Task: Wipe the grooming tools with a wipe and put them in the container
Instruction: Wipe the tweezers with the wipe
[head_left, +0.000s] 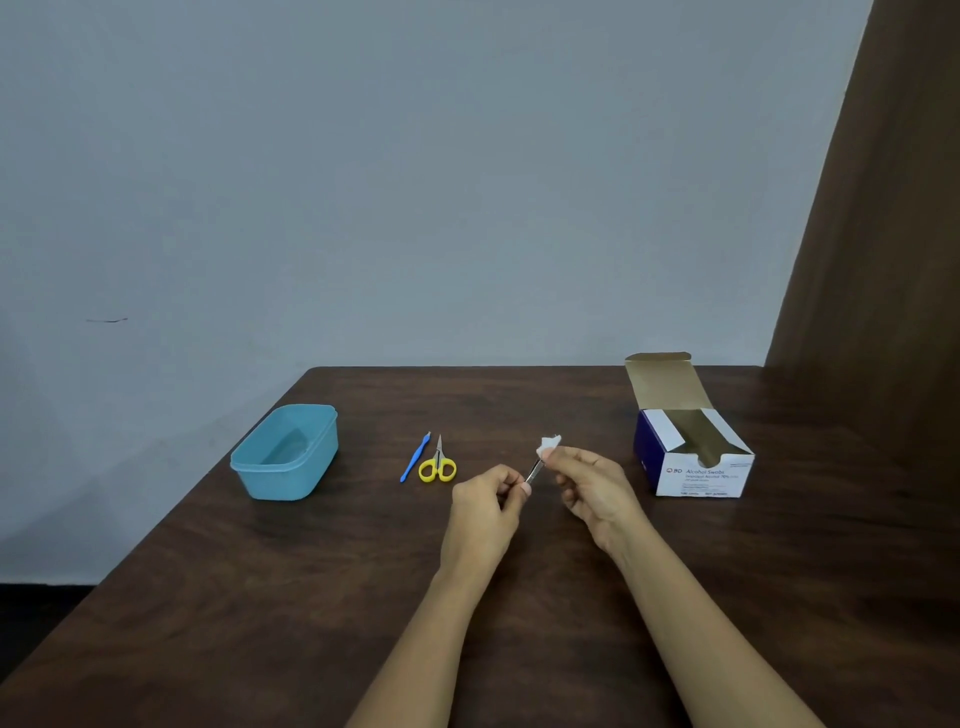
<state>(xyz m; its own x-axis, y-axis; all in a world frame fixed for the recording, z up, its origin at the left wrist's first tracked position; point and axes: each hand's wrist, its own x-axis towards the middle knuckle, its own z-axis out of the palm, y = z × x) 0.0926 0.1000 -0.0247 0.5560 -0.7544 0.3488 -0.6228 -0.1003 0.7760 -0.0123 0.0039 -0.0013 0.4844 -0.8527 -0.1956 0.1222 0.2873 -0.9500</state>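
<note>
Container near left edge of counter, bare wood in front of it; scissors & blue tool lie to its right. Further right, fingers of left hand pinch lower end of metal tool, fingers of right hand pinch wipe round its upper end; swab box farthest right

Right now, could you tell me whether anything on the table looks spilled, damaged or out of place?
Nothing stands out. The scissors and blue tool lie side by side, the container sits upright, and the swab box is simply open.
</note>
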